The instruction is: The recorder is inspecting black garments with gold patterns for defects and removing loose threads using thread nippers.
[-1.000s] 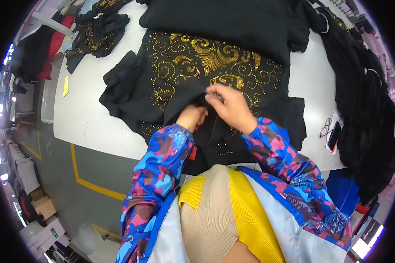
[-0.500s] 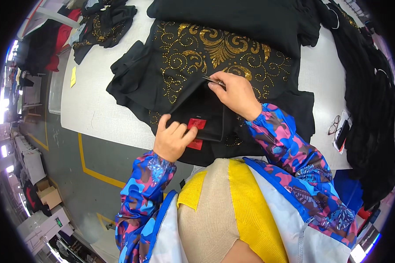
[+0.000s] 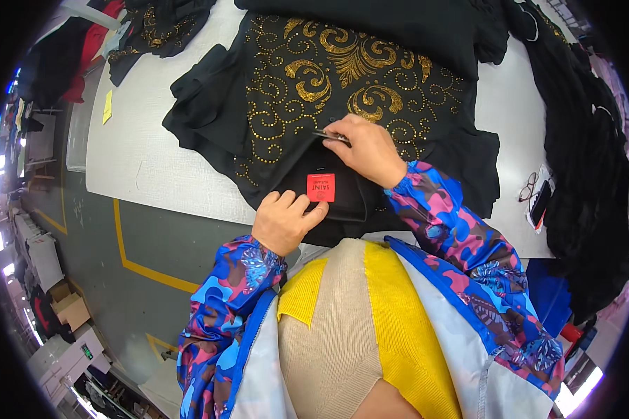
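A black shirt [image 3: 272, 105] with gold studded scrollwork lies spread on the table, its neck opening toward me. Inside the neck shows a red label [image 3: 321, 187]. My left hand [image 3: 285, 222] is closed on the neck edge, thumb at the label's lower corner. My right hand [image 3: 370, 150] pinches small metal thread snips [image 3: 330, 135], whose tips point left over the shirt's neckline. How far the blades are apart is too small to tell.
More black garments [image 3: 377, 21] lie across the back of the white table [image 3: 168, 164], and a black pile [image 3: 580, 153] runs down the right. Glasses [image 3: 529, 186] and a phone [image 3: 539, 204] rest by that pile. A yellow sticky note [image 3: 107, 107] is at left.
The left hand has shifted slightly up and right, and the red label now lies flatter and fully visible. The right hand with the snips has moved a little left and down.
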Action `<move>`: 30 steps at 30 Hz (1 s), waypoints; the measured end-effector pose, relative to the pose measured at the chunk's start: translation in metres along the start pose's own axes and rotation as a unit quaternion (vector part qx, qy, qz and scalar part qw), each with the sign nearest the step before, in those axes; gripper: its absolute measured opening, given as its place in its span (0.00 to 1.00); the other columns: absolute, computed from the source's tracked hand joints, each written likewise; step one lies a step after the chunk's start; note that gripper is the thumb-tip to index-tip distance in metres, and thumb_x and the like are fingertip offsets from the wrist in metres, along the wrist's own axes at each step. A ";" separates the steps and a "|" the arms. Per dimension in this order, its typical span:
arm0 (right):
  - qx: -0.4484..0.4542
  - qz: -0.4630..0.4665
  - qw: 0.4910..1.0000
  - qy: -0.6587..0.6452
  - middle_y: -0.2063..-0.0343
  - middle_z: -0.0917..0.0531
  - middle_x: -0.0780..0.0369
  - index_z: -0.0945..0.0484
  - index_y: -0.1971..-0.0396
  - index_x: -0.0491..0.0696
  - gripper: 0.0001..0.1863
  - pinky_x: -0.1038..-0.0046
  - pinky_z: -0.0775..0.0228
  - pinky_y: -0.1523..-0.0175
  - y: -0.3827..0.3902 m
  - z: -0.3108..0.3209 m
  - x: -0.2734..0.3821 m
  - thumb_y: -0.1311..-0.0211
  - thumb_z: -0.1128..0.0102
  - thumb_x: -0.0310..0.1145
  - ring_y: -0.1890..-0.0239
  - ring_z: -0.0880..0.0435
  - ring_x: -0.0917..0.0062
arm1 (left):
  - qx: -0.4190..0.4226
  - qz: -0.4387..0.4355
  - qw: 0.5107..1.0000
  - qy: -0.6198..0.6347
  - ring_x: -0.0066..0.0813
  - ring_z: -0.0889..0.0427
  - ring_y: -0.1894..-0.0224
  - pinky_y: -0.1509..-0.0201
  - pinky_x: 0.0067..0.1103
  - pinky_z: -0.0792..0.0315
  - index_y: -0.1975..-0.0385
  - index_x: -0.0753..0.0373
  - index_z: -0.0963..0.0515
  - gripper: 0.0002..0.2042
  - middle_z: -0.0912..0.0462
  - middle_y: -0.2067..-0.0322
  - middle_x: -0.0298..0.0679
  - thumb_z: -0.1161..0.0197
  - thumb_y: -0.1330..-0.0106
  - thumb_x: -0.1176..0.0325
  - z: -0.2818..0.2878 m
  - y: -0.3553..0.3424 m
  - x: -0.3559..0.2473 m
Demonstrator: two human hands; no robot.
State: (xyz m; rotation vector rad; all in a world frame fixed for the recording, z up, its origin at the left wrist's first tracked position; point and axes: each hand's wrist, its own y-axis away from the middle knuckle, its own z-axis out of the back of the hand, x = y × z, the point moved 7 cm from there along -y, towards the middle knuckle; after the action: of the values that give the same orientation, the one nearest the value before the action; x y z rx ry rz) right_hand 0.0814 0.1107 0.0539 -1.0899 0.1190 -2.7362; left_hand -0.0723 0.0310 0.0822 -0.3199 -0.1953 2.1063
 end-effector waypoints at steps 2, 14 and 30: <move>-0.005 0.006 1.000 0.013 0.70 0.20 0.60 0.18 0.67 0.50 0.10 0.65 0.27 0.64 -0.003 0.003 0.006 0.46 0.36 0.39 0.67 0.19 0.63 | 0.007 -0.008 1.000 -0.004 0.27 0.30 0.73 0.70 0.23 0.37 0.63 0.49 0.20 0.13 0.31 0.76 0.30 0.42 0.50 0.69 0.010 -0.003 -0.001; -0.058 -0.127 0.980 -0.140 0.57 0.21 0.55 0.24 0.52 0.46 0.19 0.68 0.28 0.52 0.073 -0.024 -0.014 0.42 0.38 0.36 0.56 0.20 0.61 | -0.012 -0.003 0.985 0.169 0.32 0.23 0.68 0.65 0.27 0.30 0.62 0.56 0.20 0.12 0.23 0.70 0.34 0.34 0.46 0.62 -0.010 0.026 0.007; -0.349 -0.291 0.861 0.230 0.53 0.23 0.59 0.19 0.59 0.54 0.10 0.66 0.27 0.52 0.200 0.152 -0.172 0.41 0.42 0.36 0.54 0.21 0.63 | -0.047 0.141 0.987 -0.061 0.40 0.35 0.37 0.41 0.39 0.39 0.48 0.53 0.25 0.17 0.29 0.42 0.39 0.43 0.35 0.59 -0.054 -0.024 0.172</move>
State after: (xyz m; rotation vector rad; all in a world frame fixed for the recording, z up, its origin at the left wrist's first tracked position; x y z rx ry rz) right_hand 0.3380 -0.0493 0.0192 -0.6026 1.0940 -3.5881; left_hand -0.1237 0.1909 0.0115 -0.2869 -0.3402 2.4048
